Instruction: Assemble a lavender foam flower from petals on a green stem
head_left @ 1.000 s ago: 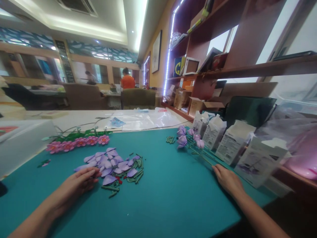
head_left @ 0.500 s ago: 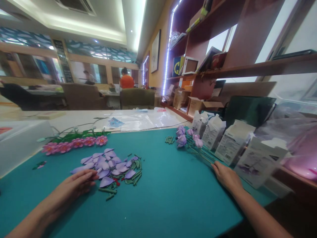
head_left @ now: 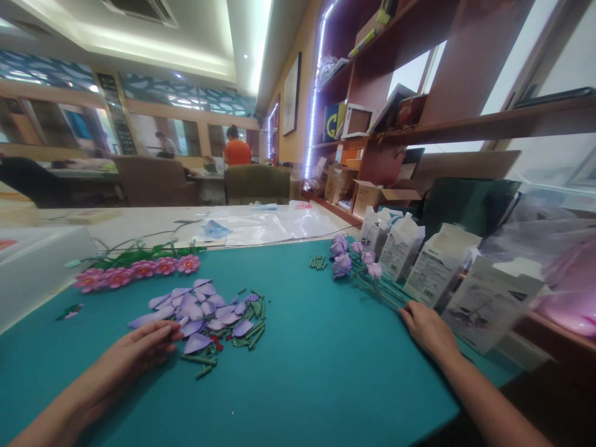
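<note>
My left hand (head_left: 139,347) rests at the near left edge of a pile of purple petals (head_left: 193,310), fingers loosely bent and apart, with nothing visible in them. Green stem pieces (head_left: 254,332) and a few red bits lie mixed in on the pile's right side. Over on the right, my right hand (head_left: 428,332) has its fingers closed around the lower end of a green flower stem (head_left: 388,297). It belongs to a bunch of purple artificial flowers (head_left: 342,264) lying on the green mat (head_left: 321,372). My palm hides the stem's end.
White opened boxes (head_left: 437,264) stand in a row along the right edge. Pink flowers (head_left: 144,268) lie at the back left by a translucent bin (head_left: 41,261). Short green pieces (head_left: 318,262) sit near the mat's back edge. A person in orange (head_left: 237,149) is farther off.
The view has shifted slightly. Both hands keep nearly the same places, and the petals and flowers lie as before.
</note>
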Available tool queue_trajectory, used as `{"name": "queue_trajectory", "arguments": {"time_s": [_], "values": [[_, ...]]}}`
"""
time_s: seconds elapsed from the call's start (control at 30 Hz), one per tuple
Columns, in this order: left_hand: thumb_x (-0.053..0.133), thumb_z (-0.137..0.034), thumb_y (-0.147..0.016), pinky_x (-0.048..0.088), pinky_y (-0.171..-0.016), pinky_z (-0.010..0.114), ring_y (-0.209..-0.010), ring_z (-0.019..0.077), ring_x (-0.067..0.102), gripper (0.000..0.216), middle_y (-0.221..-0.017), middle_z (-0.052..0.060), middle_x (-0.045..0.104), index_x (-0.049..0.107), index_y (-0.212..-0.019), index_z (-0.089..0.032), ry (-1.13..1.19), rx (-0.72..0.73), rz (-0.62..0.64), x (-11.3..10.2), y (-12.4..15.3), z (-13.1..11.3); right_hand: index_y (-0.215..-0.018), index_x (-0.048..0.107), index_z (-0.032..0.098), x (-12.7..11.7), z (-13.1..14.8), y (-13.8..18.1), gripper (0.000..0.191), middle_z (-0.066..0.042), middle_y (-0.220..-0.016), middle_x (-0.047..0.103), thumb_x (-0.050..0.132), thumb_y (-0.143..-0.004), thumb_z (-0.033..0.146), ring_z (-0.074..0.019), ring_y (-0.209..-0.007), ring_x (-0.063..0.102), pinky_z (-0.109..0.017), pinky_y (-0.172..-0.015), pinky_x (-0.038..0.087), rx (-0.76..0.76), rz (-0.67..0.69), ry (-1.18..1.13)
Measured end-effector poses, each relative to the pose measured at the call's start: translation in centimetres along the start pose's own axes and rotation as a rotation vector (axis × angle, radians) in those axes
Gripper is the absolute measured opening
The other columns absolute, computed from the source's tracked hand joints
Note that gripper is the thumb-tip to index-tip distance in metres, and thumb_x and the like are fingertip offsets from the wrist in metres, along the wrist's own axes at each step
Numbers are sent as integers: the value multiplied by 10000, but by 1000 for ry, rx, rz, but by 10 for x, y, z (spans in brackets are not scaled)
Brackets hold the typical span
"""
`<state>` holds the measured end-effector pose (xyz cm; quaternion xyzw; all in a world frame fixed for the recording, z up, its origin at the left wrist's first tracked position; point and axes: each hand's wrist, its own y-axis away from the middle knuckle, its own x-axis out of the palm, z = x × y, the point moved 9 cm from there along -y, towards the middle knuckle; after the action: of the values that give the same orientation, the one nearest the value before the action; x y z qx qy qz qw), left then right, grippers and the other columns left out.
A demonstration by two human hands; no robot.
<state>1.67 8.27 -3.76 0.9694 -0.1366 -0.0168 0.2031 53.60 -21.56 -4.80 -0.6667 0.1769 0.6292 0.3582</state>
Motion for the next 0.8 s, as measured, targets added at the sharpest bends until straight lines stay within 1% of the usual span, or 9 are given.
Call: {"name": "queue_trajectory", "arguments": {"time_s": [0.13,0.23,0.4,0.5,0.6,0.7,0.73,0.77,0.8], "values": [[721,-210,-646,549,-645,185,-776,164,678,217,-872,9,739,647,-849,-227,-9,11,-17,-2,-1,-1,-826,552,190,-1,-2,-2,266,-82,-865,626,372,-926,360,-232,-843,593,-334,-741,407,4,-28,12],[730,-186,-620,556,-650,193,-770,165,677,242,-863,12,741,648,-846,-217,4,14,-19,0,3,-3,-804,554,194,-1,-5,-3,286,-78,-854,622,374,-926,380,-228,-834,594,-328,-721,406,20,-44,-1],[722,-152,-633,541,-633,175,-747,143,669,263,-846,13,738,637,-878,-197,24,13,-34,1,8,-5,-807,552,189,0,-6,-5,284,-78,-845,618,378,-926,380,-230,-839,599,-331,-731,406,28,-39,16],[737,-181,-634,523,-604,173,-723,139,663,280,-854,17,734,640,-897,-193,-4,10,-7,2,6,-2,-818,551,189,2,-7,-5,282,-78,-856,622,372,-932,374,-231,-849,601,-332,-742,410,49,-14,23],[768,-225,-603,501,-590,170,-693,130,649,296,-846,15,728,651,-874,-195,-20,30,25,3,3,-1,-826,565,184,-1,-8,-1,294,-85,-857,630,367,-932,374,-238,-835,603,-337,-736,418,66,-14,34],[777,-274,-579,483,-587,181,-674,131,634,298,-828,25,717,657,-839,-189,-51,85,23,4,3,-8,-876,590,177,-18,-1,2,314,-110,-897,636,392,-914,418,-273,-843,595,-362,-722,428,48,-107,87],[771,-297,-583,484,-598,194,-688,141,636,296,-829,33,711,661,-833,-183,-66,133,25,7,6,-15,-901,596,174,-25,7,2,319,-120,-918,635,404,-905,429,-286,-859,590,-373,-735,431,19,-157,98],[755,-338,-595,476,-582,203,-678,149,630,285,-818,40,706,665,-814,-178,-92,226,1,10,13,-26,-931,600,170,-33,19,2,319,-127,-934,634,417,-896,429,-293,-881,585,-382,-763,431,-28,-207,94],[733,-376,-615,464,-563,213,-673,160,625,271,-800,47,701,669,-786,-175,-144,313,-2,18,23,-36,-943,603,165,-40,37,1,313,-133,-931,636,421,-892,414,-292,-896,581,-386,-803,426,-98,-246,65]]}}
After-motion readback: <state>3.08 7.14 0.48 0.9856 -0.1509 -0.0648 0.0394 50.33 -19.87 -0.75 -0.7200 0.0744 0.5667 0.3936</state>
